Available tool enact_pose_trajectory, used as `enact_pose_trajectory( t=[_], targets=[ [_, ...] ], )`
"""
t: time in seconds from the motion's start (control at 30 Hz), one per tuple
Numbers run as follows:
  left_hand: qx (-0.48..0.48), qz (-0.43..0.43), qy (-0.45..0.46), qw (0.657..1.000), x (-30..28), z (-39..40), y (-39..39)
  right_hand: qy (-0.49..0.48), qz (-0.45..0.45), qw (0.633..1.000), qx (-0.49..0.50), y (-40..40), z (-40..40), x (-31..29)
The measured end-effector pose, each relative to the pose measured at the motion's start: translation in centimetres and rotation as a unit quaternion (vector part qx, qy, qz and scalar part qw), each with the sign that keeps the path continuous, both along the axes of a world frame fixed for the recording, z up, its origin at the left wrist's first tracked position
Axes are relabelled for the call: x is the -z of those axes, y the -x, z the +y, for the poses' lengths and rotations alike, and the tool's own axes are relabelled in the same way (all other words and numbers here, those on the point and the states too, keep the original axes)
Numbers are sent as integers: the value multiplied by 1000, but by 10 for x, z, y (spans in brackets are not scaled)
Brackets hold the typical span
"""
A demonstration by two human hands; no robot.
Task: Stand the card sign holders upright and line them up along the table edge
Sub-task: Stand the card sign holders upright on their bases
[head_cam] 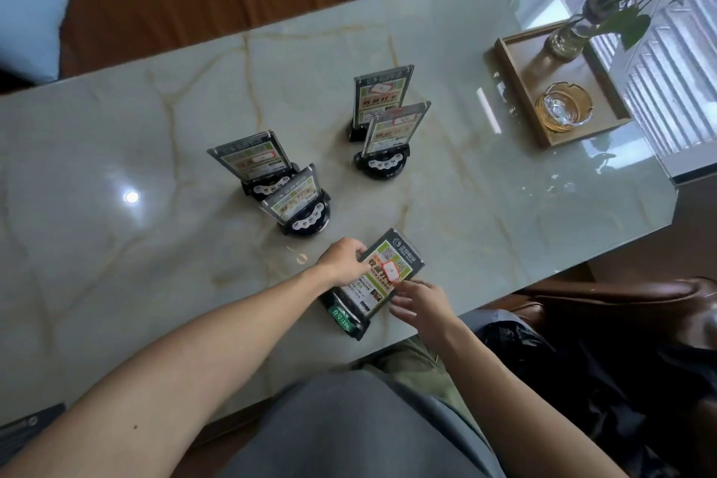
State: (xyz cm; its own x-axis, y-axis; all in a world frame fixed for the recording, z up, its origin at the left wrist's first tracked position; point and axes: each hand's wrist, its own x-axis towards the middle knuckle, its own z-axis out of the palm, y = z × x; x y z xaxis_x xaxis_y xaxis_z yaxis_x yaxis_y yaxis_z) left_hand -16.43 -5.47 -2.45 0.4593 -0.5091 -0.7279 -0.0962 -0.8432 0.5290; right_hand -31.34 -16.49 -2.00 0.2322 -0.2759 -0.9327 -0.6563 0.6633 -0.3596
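One card sign holder [392, 264] lies flat on its back near the table's front edge, its black base with a green label toward me. My left hand [343, 260] rests on its left edge, fingers curled against the card. My right hand [421, 303] touches its right lower edge with fingers spread. Several other holders stand upright on black bases in the middle of the marble table [116, 244]: two at the left [252, 159] [297, 198], two at the right [382, 97] [395, 128].
A wooden tray [520, 89] at the back right holds a glass ashtray [564, 107] and a vase with a plant [570, 37]. A brown sofa [194, 4] with a blue cushion [27, 12] lies beyond the table. A leather seat [620, 295] is at the right.
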Motion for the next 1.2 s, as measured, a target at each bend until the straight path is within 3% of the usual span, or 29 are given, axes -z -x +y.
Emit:
enact_pose_trajectory(
  t=[0.37,0.57,0.8,1.0,1.2],
  targets=[
    [-103,-59,128,985,-49,-4,-45,186,-146,965,-111,-80,-42,-65],
    [-138,-78,176,972,-57,-5,-45,283,-160,929,-175,-98,-51,-83],
    [-194,-69,182,962,-66,-5,-45,284,-153,925,-199,-98,-52,-82],
    [-159,-75,180,968,-88,-11,-45,258,-139,930,-221,-95,-66,-77],
    [-141,-87,250,954,-134,-38,-64,265,-135,926,-231,-106,-99,-87]
  ],
)
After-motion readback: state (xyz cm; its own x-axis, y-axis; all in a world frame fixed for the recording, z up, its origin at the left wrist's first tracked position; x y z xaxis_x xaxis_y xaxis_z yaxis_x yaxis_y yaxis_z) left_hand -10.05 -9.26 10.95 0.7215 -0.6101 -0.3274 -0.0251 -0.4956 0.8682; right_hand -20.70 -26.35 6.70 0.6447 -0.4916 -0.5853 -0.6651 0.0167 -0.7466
